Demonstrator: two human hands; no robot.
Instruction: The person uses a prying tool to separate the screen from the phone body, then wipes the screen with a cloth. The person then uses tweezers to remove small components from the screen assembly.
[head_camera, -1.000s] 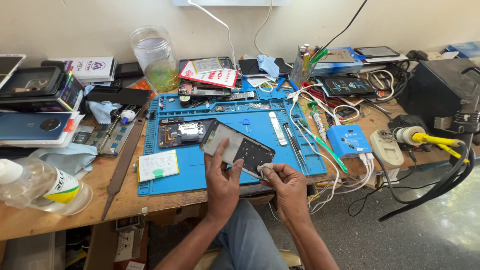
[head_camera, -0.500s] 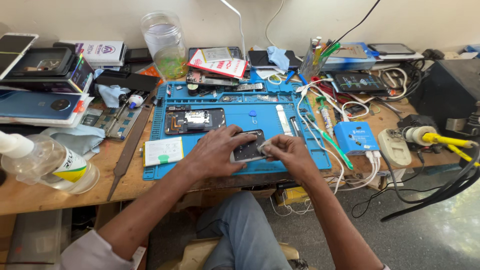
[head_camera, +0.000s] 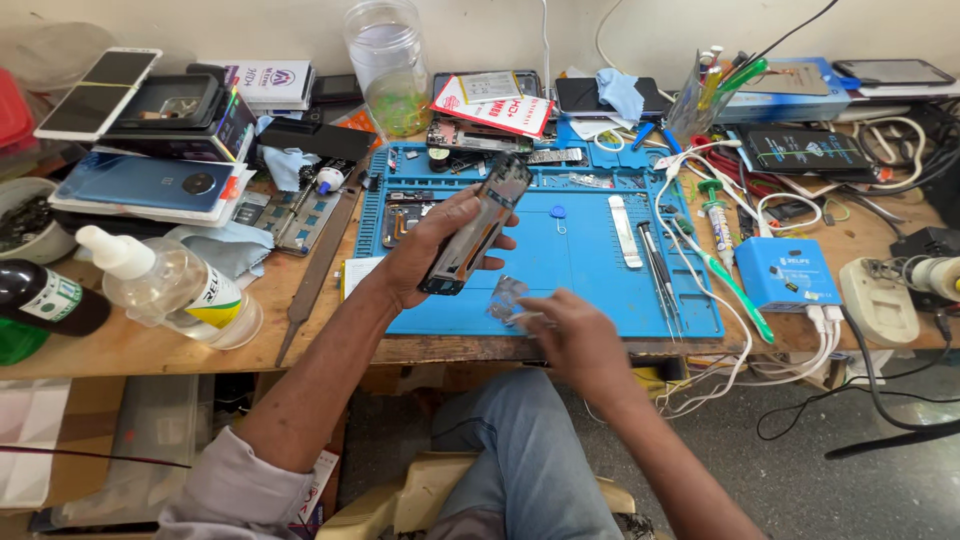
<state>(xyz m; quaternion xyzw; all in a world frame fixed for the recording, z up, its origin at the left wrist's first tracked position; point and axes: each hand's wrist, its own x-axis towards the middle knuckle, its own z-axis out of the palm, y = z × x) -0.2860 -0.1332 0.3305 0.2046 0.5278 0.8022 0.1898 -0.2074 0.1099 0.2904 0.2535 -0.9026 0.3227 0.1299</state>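
Note:
My left hand (head_camera: 432, 252) grips a dark phone frame (head_camera: 476, 231) edge-on, tilted up above the blue repair mat (head_camera: 600, 270). An orange strip shows along the frame's inner side. My right hand (head_camera: 570, 335) hovers low over the mat's front edge. Its fingertips pinch a small crumpled piece of clear film (head_camera: 506, 299) that rests on the mat. The two hands are apart, the right one slightly blurred.
Tweezers and a white pry tool (head_camera: 624, 230) lie on the mat's right side. A clear pump bottle (head_camera: 175, 292) lies at the left. Stacked phones (head_camera: 150, 140), a plastic jar (head_camera: 388, 62), a blue box (head_camera: 795, 273) and tangled cables crowd the bench.
My left hand has lifted the phone frame off the mat and turned it on edge. My right hand has come away from the frame, holding the clear film near the mat's front.

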